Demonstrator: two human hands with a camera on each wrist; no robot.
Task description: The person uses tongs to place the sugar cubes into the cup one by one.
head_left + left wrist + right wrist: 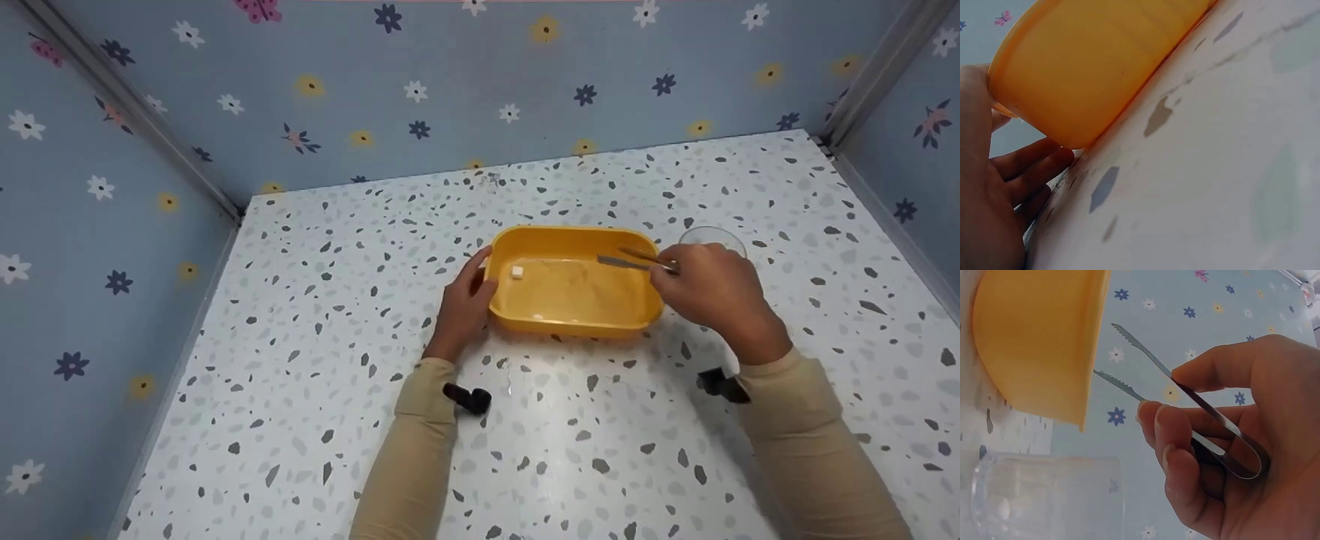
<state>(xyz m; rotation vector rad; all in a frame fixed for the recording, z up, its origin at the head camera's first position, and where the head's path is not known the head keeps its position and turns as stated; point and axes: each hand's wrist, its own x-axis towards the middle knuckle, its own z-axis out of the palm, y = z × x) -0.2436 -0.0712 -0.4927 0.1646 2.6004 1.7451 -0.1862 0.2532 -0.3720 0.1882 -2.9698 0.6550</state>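
Note:
A yellow rectangular plastic tub (574, 328) stands on the tabletop, with one small white cube (517, 272) inside near its left end. My left hand (463, 307) holds the tub's left end, and the left wrist view shows fingers (1039, 169) under its rounded corner. In my right hand (712, 289) is a pair of metal tongs (1207, 408) with serrated tips. The tongs' arms are spread, and nothing lies between the tips, which are over the tub's right end in the head view. A clear cup (716, 234) stands behind my right hand, partly hidden by it.
The right wrist view shows a small white piece (999, 507) in the clear cup. White speckled tabletop (315, 337) surrounds the tub. Flower-patterned blue panels (465, 75) border the table at the back and both sides.

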